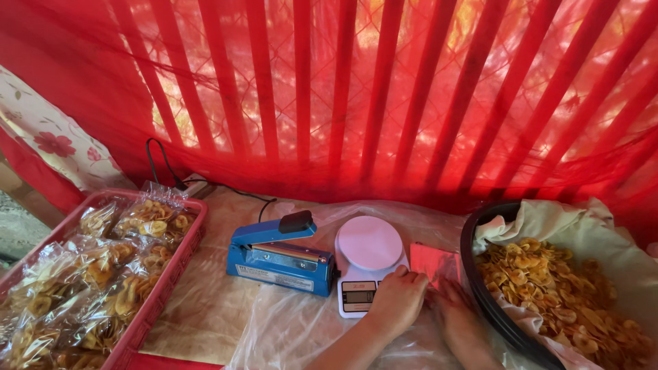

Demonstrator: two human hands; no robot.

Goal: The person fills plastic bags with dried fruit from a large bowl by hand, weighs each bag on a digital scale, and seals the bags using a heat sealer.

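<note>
Both hands, the left hand (399, 296) and right hand (454, 310), press flat on a red packet (434, 263) beside the white scale (369, 255), gripping nothing, seemingly picking one bag to fill with chips (562, 294).

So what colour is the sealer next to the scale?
The sealer is blue with a black knob on its handle, clearest in the head view.

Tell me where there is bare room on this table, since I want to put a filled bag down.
The widest free patch lies between the red tray and the blue heat sealer. A bare strip also runs behind the sealer and the scale, below the red curtain. It is crowded where both hands, left hand and right hand, meet beside the chip basin.
</note>
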